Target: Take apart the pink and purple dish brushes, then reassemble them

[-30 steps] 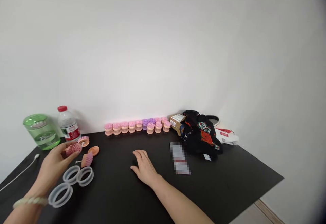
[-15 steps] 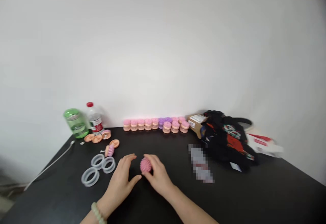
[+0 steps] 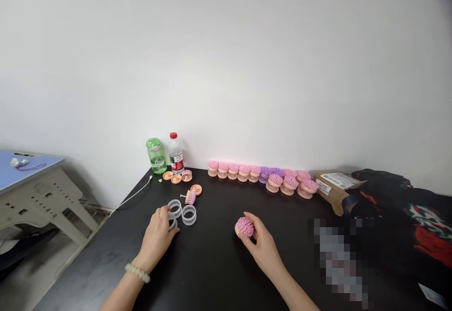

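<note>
My right hand (image 3: 260, 240) grips a round brush with pink bristles (image 3: 245, 226) and a peach base, bristles upward, over the black table. On the left, the fingers and thumb of my left hand (image 3: 158, 233) are around a translucent plastic ring (image 3: 173, 222), which they partly cover. Two similar rings lie beside it, a rear ring (image 3: 174, 207) and a right ring (image 3: 189, 215). Just behind them a pink bristle head (image 3: 190, 197) rests on its side with a white stem sticking out. Near it is a peach disc (image 3: 196, 190).
Along the wall stands a row of pink brushes (image 3: 243, 173) with several purple ones (image 3: 265, 174) among them. A green bottle (image 3: 156, 156), a red-capped bottle (image 3: 176, 154), peach discs (image 3: 176, 179) and a white cable (image 3: 132, 196) are at left. A cardboard box (image 3: 334, 192) and dark fabric (image 3: 391, 235) occupy the right.
My left hand has moved left, away from the brush, and onto a translucent ring. My right hand still holds the brush. The view has turned left, and a blue-topped desk now shows.
</note>
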Tool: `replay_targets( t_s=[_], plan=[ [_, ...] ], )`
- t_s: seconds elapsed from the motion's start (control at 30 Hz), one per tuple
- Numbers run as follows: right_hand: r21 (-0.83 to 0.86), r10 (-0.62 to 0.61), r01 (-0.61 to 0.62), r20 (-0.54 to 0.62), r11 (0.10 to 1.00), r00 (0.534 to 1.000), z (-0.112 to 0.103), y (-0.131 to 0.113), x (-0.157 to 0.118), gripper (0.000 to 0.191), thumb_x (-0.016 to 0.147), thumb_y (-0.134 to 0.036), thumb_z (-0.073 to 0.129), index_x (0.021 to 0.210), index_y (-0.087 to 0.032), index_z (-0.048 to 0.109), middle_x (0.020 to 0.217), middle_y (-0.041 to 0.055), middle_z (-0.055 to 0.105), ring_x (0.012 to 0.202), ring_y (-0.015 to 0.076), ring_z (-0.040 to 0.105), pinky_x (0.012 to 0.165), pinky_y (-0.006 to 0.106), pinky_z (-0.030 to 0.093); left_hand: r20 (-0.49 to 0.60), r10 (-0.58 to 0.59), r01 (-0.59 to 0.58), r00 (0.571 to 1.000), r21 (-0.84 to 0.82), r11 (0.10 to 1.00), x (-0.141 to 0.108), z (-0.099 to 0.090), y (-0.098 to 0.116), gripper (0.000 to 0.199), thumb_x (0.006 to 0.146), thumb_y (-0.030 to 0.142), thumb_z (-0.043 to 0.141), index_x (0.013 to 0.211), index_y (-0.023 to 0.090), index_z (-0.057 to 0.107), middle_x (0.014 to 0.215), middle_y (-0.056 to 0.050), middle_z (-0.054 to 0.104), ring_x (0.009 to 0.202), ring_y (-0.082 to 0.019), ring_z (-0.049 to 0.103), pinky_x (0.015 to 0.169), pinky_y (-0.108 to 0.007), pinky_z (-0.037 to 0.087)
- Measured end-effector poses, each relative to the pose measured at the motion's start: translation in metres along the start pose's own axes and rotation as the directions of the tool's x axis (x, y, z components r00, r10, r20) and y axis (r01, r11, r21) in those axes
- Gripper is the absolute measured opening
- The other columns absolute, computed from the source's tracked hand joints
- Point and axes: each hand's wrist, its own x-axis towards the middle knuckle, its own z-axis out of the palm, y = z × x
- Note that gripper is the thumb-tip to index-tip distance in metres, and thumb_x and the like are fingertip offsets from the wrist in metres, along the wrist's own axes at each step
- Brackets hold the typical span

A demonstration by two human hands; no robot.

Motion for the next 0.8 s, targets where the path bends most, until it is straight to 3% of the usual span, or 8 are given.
replay_targets(
  t_s=[0.1, 0.2, 0.3, 0.43, 0.5, 0.57, 0.7, 0.8],
  plan=[
    [-0.039, -0.037, 0.038, 0.006, 0.999, 0.999, -0.003, -0.005, 0.000, 0.044, 0.082, -0.033, 0.059, 0.125, -0.023, 0.057, 0.125, 0.0088, 0.064, 0.115, 0.0280, 0.064, 0.099, 0.045, 0.052, -0.065, -0.013, 0.006, 0.998, -0.104, 0.995, -0.003, -0.004, 0.001, 0.040, 0.076, 0.018, 0.065, 0.112, 0.017, 0.048, 0.112, -0.011, 0.060, 0.107, -0.031, 0.061, 0.090, -0.044, 0.051],
    [-0.069, -0.079, 0.081, 0.025, 0.994, 0.997, -0.008, -0.012, 0.000, 0.044, 0.080, -0.026, 0.060, 0.124, -0.024, 0.058, 0.121, 0.0084, 0.063, 0.113, 0.0280, 0.064, 0.099, 0.045, 0.052, -0.105, 0.037, -0.064, 0.994, -0.274, 0.960, -0.006, -0.016, 0.023, 0.035, 0.072, 0.019, 0.070, 0.102, 0.022, 0.053, 0.108, -0.007, 0.063, 0.104, -0.030, 0.063, 0.087, -0.042, 0.052],
    [0.001, -0.092, 0.092, 0.017, 0.996, 0.996, -0.016, -0.020, 0.001, 0.042, 0.080, -0.026, 0.063, 0.121, -0.023, 0.059, 0.118, 0.0090, 0.062, 0.111, 0.0280, 0.064, 0.097, 0.044, 0.053, 0.004, 0.166, -0.144, 0.986, -0.482, 0.864, -0.008, -0.021, 0.057, 0.041, 0.068, 0.013, 0.073, 0.105, 0.025, 0.059, 0.110, -0.004, 0.066, 0.103, -0.027, 0.063, 0.090, -0.041, 0.051],
    [0.249, -0.122, 0.129, -0.045, 0.960, 0.992, -0.026, -0.036, -0.006, 0.038, 0.088, -0.035, 0.061, 0.125, -0.024, 0.056, 0.120, 0.0105, 0.058, 0.109, 0.0260, 0.063, 0.089, 0.037, 0.056, 0.183, 0.300, -0.087, 0.936, -0.706, 0.703, -0.009, -0.007, 0.099, 0.048, 0.066, 0.004, 0.067, 0.109, 0.025, 0.063, 0.111, -0.004, 0.066, 0.100, -0.024, 0.063, 0.091, -0.038, 0.050],
    [0.328, -0.150, 0.167, -0.078, 0.930, 0.986, -0.029, -0.044, -0.013, 0.036, 0.092, -0.035, 0.059, 0.126, -0.026, 0.053, 0.122, 0.0103, 0.057, 0.109, 0.0253, 0.063, 0.088, 0.036, 0.056, 0.222, 0.314, -0.047, 0.923, -0.744, 0.666, -0.012, 0.004, 0.112, 0.056, 0.064, 0.002, 0.067, 0.114, 0.025, 0.062, 0.110, -0.004, 0.065, 0.095, -0.022, 0.063, 0.087, -0.036, 0.052],
    [0.354, -0.206, 0.221, -0.078, 0.909, 0.975, -0.030, -0.051, -0.020, 0.034, 0.093, -0.034, 0.058, 0.126, -0.028, 0.052, 0.122, 0.0092, 0.057, 0.111, 0.0251, 0.062, 0.091, 0.037, 0.054, 0.211, 0.276, -0.034, 0.938, -0.735, 0.678, -0.016, 0.015, 0.119, 0.061, 0.061, 0.000, 0.070, 0.116, 0.025, 0.060, 0.107, -0.003, 0.064, 0.094, -0.022, 0.062, 0.085, -0.036, 0.051],
    [0.274, -0.331, 0.313, 0.018, 0.909, 0.944, -0.028, -0.059, -0.028, 0.033, 0.091, -0.032, 0.062, 0.123, -0.028, 0.055, 0.118, 0.0077, 0.059, 0.111, 0.0254, 0.059, 0.095, 0.038, 0.051, 0.178, 0.290, -0.083, 0.940, -0.705, 0.704, -0.026, 0.023, 0.123, 0.037, 0.066, 0.015, 0.080, 0.096, 0.022, 0.060, 0.093, -0.001, 0.065, 0.084, -0.022, 0.060, 0.077, -0.034, 0.049],
    [0.215, -0.350, 0.330, 0.065, 0.919, 0.934, -0.024, -0.060, -0.030, 0.034, 0.091, -0.033, 0.063, 0.123, -0.028, 0.055, 0.117, 0.0081, 0.060, 0.109, 0.0256, 0.060, 0.093, 0.039, 0.051, 0.141, 0.338, -0.134, 0.931, -0.727, 0.673, -0.030, 0.020, 0.121, 0.032, 0.072, 0.032, 0.082, 0.095, 0.021, 0.061, 0.092, -0.002, 0.064, 0.081, -0.021, 0.059, 0.073, -0.032, 0.047]
  ],
)
